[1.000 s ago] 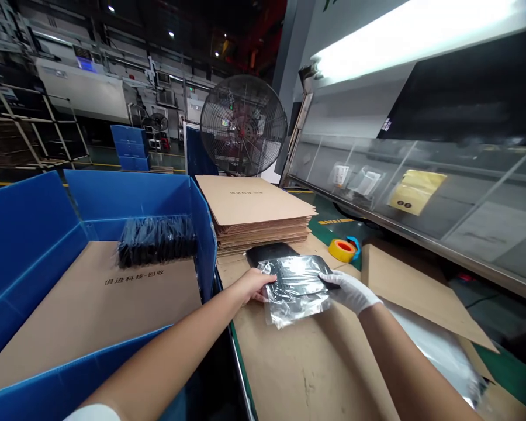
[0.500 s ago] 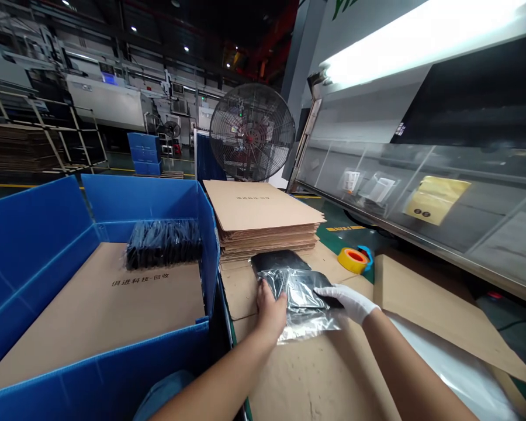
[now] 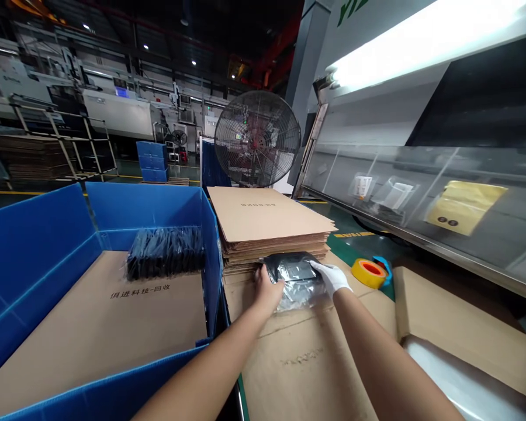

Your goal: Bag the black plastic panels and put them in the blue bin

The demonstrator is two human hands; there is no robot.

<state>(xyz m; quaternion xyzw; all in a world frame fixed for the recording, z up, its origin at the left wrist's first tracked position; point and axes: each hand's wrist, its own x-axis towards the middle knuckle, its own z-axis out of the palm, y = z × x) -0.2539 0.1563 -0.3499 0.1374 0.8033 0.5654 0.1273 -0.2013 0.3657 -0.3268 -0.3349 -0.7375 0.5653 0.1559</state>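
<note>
A flat black part in a clear plastic bag (image 3: 298, 271) lies on the cardboard-covered table in front of the cardboard stack. My bare left hand (image 3: 268, 290) grips its left side, thumb on top and the other fingers at the edge. On the opposite side, my white-gloved right hand (image 3: 332, 277) holds the right edge with its fingers closed. The bag's loose clear end points toward me. Whether a second black piece lies beneath is hidden. To the left, a row of bagged black parts (image 3: 165, 252) stands in the blue box (image 3: 146, 203), on a printed cardboard sheet (image 3: 127, 318).
A stack of cardboard sheets (image 3: 269, 215) rises just beyond my hands, with a large fan (image 3: 258, 139) behind. Yellow tape (image 3: 369, 273) sits at the right. An open carton (image 3: 464, 327) holding white plastic material is at the lower right, below a slanted, lit panel (image 3: 363, 158).
Both hands have pushed the bagged part away from me, toward the cardboard stack. It now overlaps the black piece that lay behind it. My right hand has come closer to the left.
</note>
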